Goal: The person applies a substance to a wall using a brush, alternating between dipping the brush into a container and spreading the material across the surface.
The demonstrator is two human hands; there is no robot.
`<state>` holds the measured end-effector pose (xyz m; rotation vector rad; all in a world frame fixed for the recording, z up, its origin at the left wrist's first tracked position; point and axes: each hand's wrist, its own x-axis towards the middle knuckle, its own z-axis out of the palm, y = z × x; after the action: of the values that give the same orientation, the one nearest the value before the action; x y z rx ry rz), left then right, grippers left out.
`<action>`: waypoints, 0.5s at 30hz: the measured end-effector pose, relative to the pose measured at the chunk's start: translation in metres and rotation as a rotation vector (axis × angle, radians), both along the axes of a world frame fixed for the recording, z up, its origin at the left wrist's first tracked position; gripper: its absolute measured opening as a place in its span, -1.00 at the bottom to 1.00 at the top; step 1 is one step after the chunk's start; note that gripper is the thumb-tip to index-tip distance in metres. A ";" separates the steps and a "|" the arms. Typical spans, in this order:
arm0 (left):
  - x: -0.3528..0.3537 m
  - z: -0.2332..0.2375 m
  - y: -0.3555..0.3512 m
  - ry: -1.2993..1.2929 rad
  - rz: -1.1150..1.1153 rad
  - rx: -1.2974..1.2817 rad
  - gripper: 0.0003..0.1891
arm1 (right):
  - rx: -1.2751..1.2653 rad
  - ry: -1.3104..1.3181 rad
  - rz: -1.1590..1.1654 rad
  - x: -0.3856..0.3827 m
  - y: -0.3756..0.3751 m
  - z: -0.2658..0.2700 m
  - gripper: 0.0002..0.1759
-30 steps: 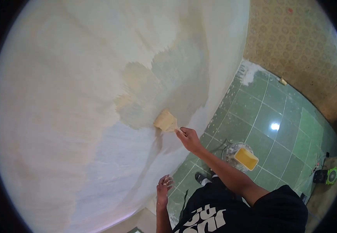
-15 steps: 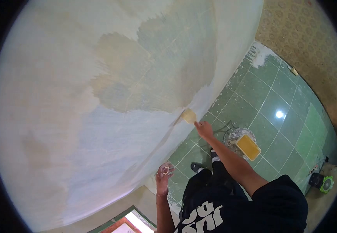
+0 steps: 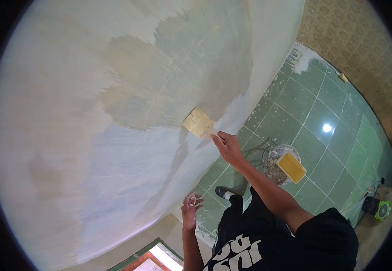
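Note:
My right hand (image 3: 225, 145) is closed round the handle of a wide, flat paint brush (image 3: 198, 123), whose head is pale yellow. The brush head is at the wall (image 3: 128, 167), by the lower border of a darker, damp-looking patch (image 3: 169, 86); whether it touches cannot be told. White and bluish-white areas lie around that patch. Lower down, my left hand (image 3: 191, 208) hangs near the wall with its fingers apart and slightly curled. Whitish smears cover its palm and fingers, and I see no object in it.
A yellow tray (image 3: 291, 167) of liquid rests on a round, paint-spattered bucket (image 3: 277, 158) to the right. Green floor tiles (image 3: 286, 119) carry white splashes along the wall. A black and green device (image 3: 378, 208) stands far right. A framed opening (image 3: 153, 257) is at the lower left.
My right hand has swung the brush up and left along the wall, and its broad face now shows. My left hand has stayed nearly still. One foot has shifted slightly.

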<state>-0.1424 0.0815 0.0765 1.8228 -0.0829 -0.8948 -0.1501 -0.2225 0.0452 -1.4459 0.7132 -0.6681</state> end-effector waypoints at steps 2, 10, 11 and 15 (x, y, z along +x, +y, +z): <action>0.000 -0.011 0.014 -0.006 0.009 -0.072 -0.47 | -0.068 0.074 -0.035 0.018 0.004 -0.066 -0.54; -0.009 -0.006 0.023 0.019 0.062 -0.025 -0.48 | -0.138 0.499 -0.044 -0.004 -0.002 -0.211 -0.47; -0.008 -0.006 0.021 0.021 0.068 -0.014 -0.48 | -0.097 0.596 -0.041 -0.004 -0.004 -0.214 -0.46; -0.007 -0.002 0.012 0.005 0.069 -0.031 -0.48 | -0.214 0.493 -0.115 0.016 -0.022 -0.179 -0.42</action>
<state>-0.1495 0.0931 0.0746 1.7844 -0.0310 -0.8452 -0.1341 -0.2440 -0.1334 -1.8034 1.1401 -0.4857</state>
